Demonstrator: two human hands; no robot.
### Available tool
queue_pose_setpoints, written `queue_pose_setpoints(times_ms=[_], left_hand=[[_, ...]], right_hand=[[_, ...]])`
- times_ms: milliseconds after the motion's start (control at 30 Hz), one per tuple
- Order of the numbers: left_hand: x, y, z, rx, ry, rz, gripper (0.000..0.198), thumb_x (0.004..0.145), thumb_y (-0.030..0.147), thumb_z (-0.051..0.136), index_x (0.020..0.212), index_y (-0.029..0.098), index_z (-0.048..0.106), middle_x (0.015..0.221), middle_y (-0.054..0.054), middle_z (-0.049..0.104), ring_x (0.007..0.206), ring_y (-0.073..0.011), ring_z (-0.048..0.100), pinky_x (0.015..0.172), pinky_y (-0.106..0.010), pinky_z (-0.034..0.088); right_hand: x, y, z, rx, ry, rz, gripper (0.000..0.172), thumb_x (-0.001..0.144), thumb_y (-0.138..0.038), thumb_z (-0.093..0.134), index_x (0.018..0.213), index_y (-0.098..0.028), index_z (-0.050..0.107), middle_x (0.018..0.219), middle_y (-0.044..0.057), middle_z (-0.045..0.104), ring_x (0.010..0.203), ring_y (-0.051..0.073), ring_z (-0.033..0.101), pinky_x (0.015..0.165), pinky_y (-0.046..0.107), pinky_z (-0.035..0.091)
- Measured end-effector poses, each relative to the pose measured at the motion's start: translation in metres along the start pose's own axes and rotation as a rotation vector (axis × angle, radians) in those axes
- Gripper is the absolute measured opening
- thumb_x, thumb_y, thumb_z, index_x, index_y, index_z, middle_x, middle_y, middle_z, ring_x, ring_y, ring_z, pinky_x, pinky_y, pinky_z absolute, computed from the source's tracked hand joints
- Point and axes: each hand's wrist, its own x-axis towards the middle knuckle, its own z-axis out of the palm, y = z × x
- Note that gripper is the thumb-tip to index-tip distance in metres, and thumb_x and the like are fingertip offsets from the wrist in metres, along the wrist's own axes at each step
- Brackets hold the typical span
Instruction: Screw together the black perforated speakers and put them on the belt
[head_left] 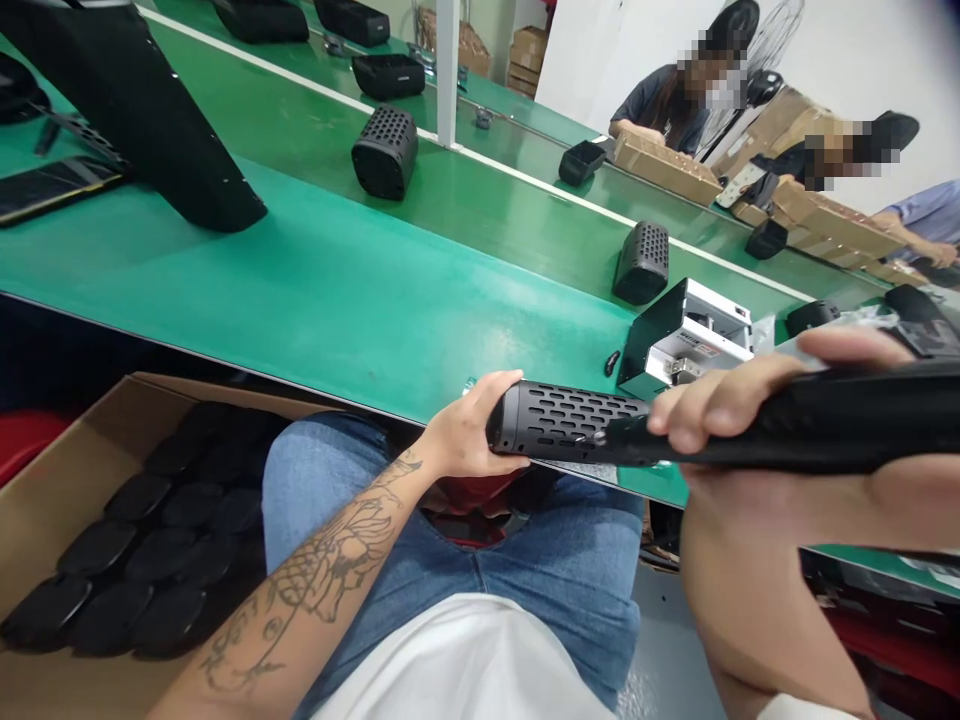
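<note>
Holding a slotted black cylindrical speaker housing [559, 420] level just above the front edge of the green tabletop [337, 280], the left hand [469, 425] cups its near end, with the left fingers [495, 392] curled over the top and wrapped closely around the shell. The right hand [750, 470] grips a long black tool [825, 420], its exact kind unclear, and the right fingers [712, 405] curve over it, partly spread, with the tool's narrow end against the far part of the housing. This opposed two-hand hold appears to steady the housing along its length. Further housings [641, 262] stand on the tabletop beyond a metal fixture [686, 335]. Below the left forearm, a cardboard box [97, 430] holds rows of black oval parts [161, 555] beside the person's denim-covered knee [315, 470].
</note>
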Motion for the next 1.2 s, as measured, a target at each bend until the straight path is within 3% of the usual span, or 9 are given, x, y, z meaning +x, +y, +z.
queue_pose_setpoints(times_ms=[100, 200, 367, 700, 967, 1200], left_hand=[[0.000, 0.000, 0.000, -0.013, 0.009, 0.004, 0.112, 0.071, 0.047, 0.088, 0.162, 0.022, 0.027, 0.156, -0.018, 0.047, 0.143, -0.0368, 0.051, 0.120, -0.052, 0.047], [0.000, -0.001, 0.001, -0.019, 0.023, 0.009, 0.113, 0.071, 0.049, 0.089, 0.162, 0.023, 0.027, 0.154, -0.017, 0.048, 0.141, -0.0370, 0.053, 0.118, -0.052, 0.048], [0.000, -0.001, 0.002, -0.033, 0.032, 0.021, 0.113, 0.071, 0.051, 0.088, 0.161, 0.022, 0.026, 0.153, -0.018, 0.048, 0.139, -0.0366, 0.055, 0.116, -0.051, 0.050], [0.001, 0.003, 0.000, -0.057, 0.018, 0.003, 0.108, 0.073, 0.048, 0.087, 0.160, 0.024, 0.029, 0.152, -0.016, 0.050, 0.137, -0.0338, 0.057, 0.113, -0.047, 0.052], [0.001, 0.002, 0.001, -0.048, 0.006, -0.006, 0.108, 0.072, 0.048, 0.087, 0.160, 0.025, 0.028, 0.153, -0.015, 0.050, 0.139, -0.0347, 0.056, 0.116, -0.049, 0.051], [0.001, 0.004, 0.001, 0.002, -0.002, -0.024, 0.107, 0.072, 0.051, 0.087, 0.158, 0.023, 0.030, 0.151, -0.016, 0.051, 0.135, -0.0351, 0.059, 0.109, -0.050, 0.054]], right_hand=[[-0.010, 0.004, 0.036, 0.070, -0.022, 0.030, 0.044, 0.086, -0.065, 0.073, 0.102, -0.025, 0.075, 0.061, 0.001, 0.063, 0.046, 0.022, 0.060, 0.051, 0.044, 0.057], [-0.009, 0.022, 0.053, 0.142, -0.114, 0.003, 0.048, 0.081, -0.067, 0.076, 0.102, -0.024, 0.074, 0.062, 0.001, 0.065, 0.046, 0.022, 0.061, 0.048, 0.042, 0.055], [-0.006, 0.048, 0.057, 0.196, -0.166, -0.029, 0.045, 0.083, -0.064, 0.073, 0.103, -0.024, 0.073, 0.064, 0.002, 0.068, 0.044, 0.022, 0.061, 0.045, 0.041, 0.052], [-0.011, 0.057, 0.068, 0.268, -0.236, -0.018, 0.031, 0.079, -0.051, 0.080, 0.095, -0.025, 0.073, 0.062, 0.000, 0.066, 0.043, 0.021, 0.059, 0.043, 0.040, 0.052], [-0.012, 0.062, 0.065, 0.300, -0.273, 0.017, 0.032, 0.079, -0.053, 0.080, 0.093, -0.025, 0.073, 0.062, 0.000, 0.065, 0.041, 0.021, 0.058, 0.042, 0.039, 0.051], [-0.012, 0.067, 0.068, 0.287, -0.247, 0.064, 0.046, 0.075, -0.064, 0.083, 0.094, -0.023, 0.074, 0.061, 0.000, 0.066, 0.041, 0.019, 0.057, 0.041, 0.037, 0.051]])
